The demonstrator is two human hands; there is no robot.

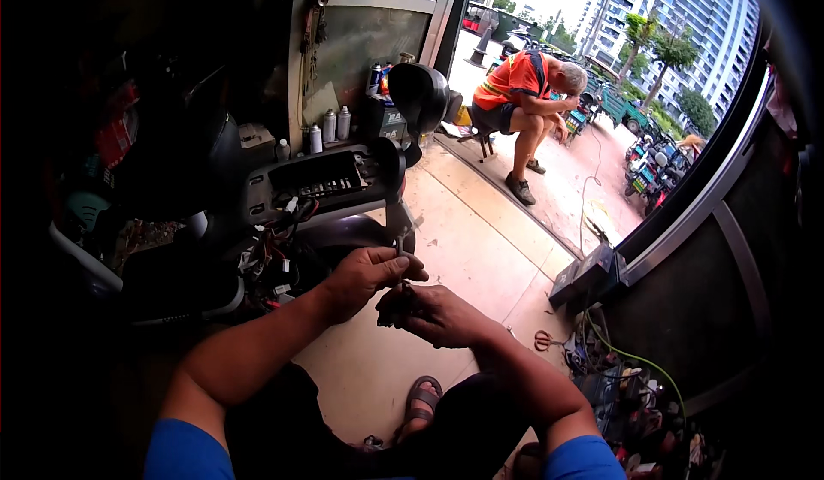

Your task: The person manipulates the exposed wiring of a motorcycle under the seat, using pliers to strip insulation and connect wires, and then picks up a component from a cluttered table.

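My left hand is closed round a slim metal piece, possibly a tool, held upright. Just below it, my right hand is closed at the lower end of that piece, on something small and dark that I cannot make out. Beyond my hands stands a black scooter with its compartment uncovered, loose wires and connectors hanging from it, and a round black backrest.
Spray cans line the glass panel behind the scooter. A person in orange sits at the doorway among parked bikes. A boxy battery, scissors, a green cable and cluttered parts lie at the right.
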